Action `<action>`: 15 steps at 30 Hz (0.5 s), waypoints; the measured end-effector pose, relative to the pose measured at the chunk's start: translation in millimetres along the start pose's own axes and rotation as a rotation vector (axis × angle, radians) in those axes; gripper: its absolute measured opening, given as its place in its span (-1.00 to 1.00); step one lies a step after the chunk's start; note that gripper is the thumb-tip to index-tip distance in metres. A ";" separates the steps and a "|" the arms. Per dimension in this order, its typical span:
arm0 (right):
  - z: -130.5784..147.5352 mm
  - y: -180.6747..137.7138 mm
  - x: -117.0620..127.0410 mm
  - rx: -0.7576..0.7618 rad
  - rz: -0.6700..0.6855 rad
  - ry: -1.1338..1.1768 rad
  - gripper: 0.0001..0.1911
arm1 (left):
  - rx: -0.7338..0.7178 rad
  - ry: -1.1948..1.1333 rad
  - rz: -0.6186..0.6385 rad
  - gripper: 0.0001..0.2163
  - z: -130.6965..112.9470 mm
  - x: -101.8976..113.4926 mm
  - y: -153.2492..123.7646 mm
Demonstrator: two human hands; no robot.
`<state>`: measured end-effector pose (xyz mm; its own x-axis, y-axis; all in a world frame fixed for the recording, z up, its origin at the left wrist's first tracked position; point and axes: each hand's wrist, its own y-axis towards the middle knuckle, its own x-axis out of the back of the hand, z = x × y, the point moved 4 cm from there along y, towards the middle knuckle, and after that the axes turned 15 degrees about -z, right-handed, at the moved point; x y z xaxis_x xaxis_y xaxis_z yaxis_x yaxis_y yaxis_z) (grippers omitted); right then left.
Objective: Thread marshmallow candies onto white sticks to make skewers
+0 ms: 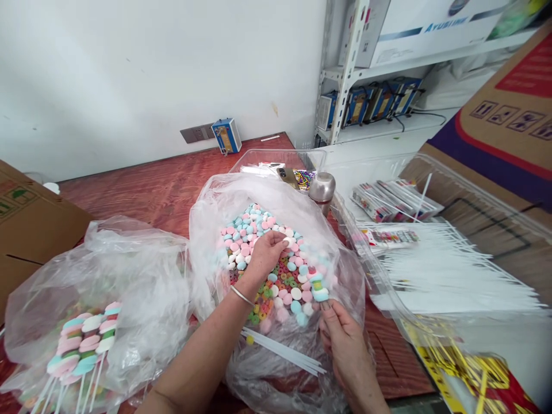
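My left hand [268, 252], with a metal bangle at the wrist, reaches over a large open plastic bag [215, 201]. Its fingertips pinch a white marshmallow [288, 242]. Pink, blue and white round marshmallows [245, 230] fill the bag, along with colourful ring-shaped gummies [263, 302]. At the bag's right side my right hand [342, 336] is closed on a candy skewer [318, 286] threaded with blue, green and yellow sweets; its stick is mostly hidden by the hand. Loose white sticks [284, 351] lie across the bag's near edge, between my forearms.
Several filled candy skewers [84, 345] lie on another plastic bag [142, 322] at left. A clear bin [388, 293] at right holds many white sticks [448, 270] and small packets [394, 198]. Behind stands a metal flask [322, 188]. Cardboard boxes [38, 224] flank the table.
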<state>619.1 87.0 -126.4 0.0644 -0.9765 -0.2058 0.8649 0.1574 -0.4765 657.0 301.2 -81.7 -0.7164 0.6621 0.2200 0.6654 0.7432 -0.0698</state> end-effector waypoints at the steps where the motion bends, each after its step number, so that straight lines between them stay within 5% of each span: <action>1: -1.6 -0.1 0.4 0.000 0.008 -0.002 -0.55 | 0.040 -0.010 0.036 -0.93 1.9 -5.9 2.6; 6: -9.6 2.2 4.2 0.023 0.039 -0.020 -0.55 | 0.026 0.107 0.059 -0.96 15.1 -20.2 10.9; 15: 3.8 -2.8 -3.1 0.063 0.015 -0.032 -0.57 | -0.221 0.372 -0.052 -0.85 9.7 -18.1 0.1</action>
<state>618.4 88.9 -121.2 0.0930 -0.9785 -0.1843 0.8935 0.1637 -0.4183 668.0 290.2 -95.1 -0.6528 0.5146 0.5559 0.6882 0.7096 0.1513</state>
